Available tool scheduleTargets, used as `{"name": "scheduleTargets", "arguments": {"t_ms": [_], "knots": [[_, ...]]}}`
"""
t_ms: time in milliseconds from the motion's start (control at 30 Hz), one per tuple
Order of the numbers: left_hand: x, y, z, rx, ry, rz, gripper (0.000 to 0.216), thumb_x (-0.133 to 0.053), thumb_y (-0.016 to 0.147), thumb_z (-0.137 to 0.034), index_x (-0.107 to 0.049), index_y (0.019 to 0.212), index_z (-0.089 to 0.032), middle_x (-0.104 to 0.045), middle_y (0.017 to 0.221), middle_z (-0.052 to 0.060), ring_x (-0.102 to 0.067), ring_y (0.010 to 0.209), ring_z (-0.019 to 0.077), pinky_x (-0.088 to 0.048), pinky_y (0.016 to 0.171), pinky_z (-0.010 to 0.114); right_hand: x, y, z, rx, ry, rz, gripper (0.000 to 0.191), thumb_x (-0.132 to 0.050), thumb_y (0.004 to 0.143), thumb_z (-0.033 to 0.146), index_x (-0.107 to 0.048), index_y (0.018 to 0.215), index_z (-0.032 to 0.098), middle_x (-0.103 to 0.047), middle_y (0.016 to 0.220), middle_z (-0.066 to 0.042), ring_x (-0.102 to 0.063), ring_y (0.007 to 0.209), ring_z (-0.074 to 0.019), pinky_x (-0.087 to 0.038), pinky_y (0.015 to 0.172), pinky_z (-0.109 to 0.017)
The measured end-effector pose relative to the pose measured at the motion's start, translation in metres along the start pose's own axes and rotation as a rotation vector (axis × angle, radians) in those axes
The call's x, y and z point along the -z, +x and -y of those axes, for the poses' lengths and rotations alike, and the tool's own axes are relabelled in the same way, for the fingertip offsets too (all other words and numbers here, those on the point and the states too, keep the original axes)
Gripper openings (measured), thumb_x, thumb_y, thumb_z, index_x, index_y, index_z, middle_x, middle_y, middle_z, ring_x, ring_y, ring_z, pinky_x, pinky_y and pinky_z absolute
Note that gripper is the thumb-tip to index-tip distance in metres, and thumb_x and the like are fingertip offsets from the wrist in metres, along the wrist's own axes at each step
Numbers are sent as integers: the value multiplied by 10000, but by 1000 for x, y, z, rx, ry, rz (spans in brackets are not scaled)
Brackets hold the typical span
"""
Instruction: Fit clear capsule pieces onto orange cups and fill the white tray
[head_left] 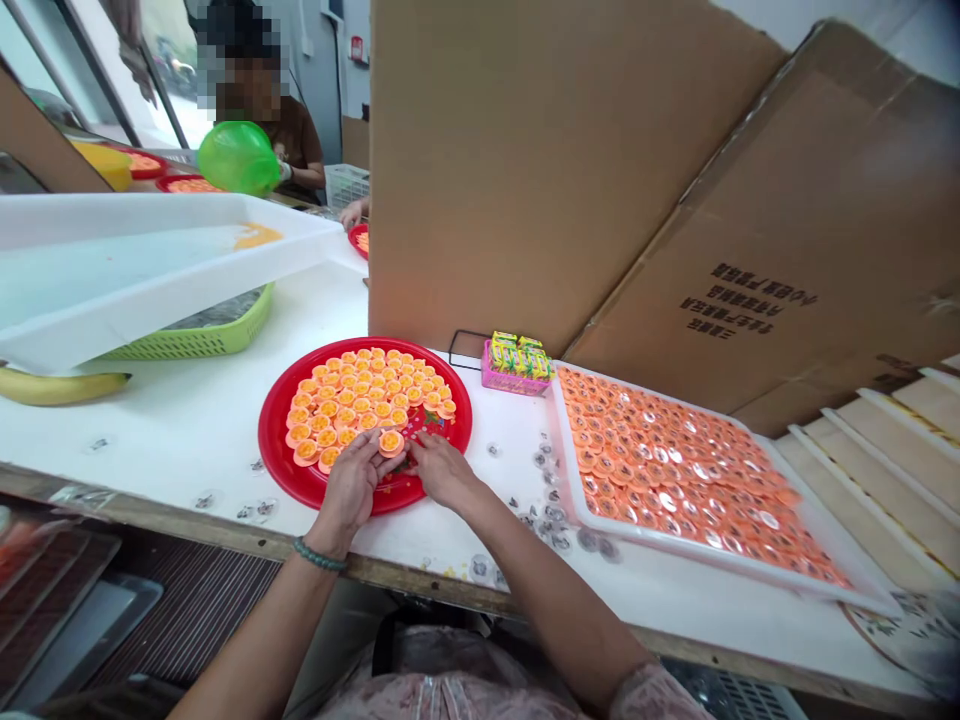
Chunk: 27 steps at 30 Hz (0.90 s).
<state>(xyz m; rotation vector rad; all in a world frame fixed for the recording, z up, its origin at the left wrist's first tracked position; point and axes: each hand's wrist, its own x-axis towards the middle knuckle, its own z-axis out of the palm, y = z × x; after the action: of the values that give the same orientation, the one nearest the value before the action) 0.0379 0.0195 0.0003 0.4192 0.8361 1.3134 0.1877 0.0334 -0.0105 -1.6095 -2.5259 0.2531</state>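
A round red tray [281, 440] lies on the white table in front of me, its far half covered with several small orange round pieces [360, 395] laid in rows. My left hand [352, 485] rests on the tray's near part, fingertips pinched on one orange piece [391, 442] at the end of the nearest row. My right hand [442, 468] lies beside it on the tray, fingers curled and touching the tray surface; what they hold is hidden. A white rectangular tray [570, 470] to the right is filled with many more orange pieces [675, 470].
Small clear round parts [551, 515] are scattered between the two trays and along the table's front edge. A pink basket of yellow packets [517, 362] stands behind. Large cardboard sheets [540, 160] wall the back. A white tub [150, 260], green basket and banana lie left; another person sits far left.
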Motion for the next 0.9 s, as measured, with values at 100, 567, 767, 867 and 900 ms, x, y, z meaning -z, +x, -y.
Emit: {"name": "scheduleTargets", "arguments": {"t_ms": [100,567,767,867,900], "knots": [[1,-2,-2,-16,-45,26,90,-541,813,-129,-617,862,-131,-663,893,65,-655,855,192,-553,806,359,1,9,1,115,4,71,174,-587,823,233,-682,953,170,-654,1063,-99,-605,943,-232,-443,875,-345],[1,3,7,-55,57,-30,250,-723,651,-283,-593,813,-143,-589,744,3,-622,720,161,-553,696,306,7,7,4,61,283,106,233,-570,653,42,-736,730,186,-713,708,-11,-635,654,-157,-435,594,-225],[3,8,13,-83,154,-83,339,-735,597,-377,-599,803,-145,-555,743,-2,-590,726,159,-541,672,304,3,8,5,-25,419,39,232,-538,578,10,-698,669,152,-688,627,-8,-620,575,-138,-410,535,-201],[3,11,14,-88,179,-111,333,-729,590,-377,-603,792,-145,-558,770,7,-574,756,164,-539,678,307,3,7,1,-53,439,15,224,-531,577,13,-687,657,153,-667,598,2,-603,554,-129,-411,528,-200],[3,11,14,-86,187,-117,328,-727,591,-378,-606,787,-145,-563,780,12,-571,765,167,-540,680,310,4,7,-1,-80,477,-8,218,-532,582,20,-685,659,154,-664,600,4,-602,557,-127,-420,534,-200]]}}
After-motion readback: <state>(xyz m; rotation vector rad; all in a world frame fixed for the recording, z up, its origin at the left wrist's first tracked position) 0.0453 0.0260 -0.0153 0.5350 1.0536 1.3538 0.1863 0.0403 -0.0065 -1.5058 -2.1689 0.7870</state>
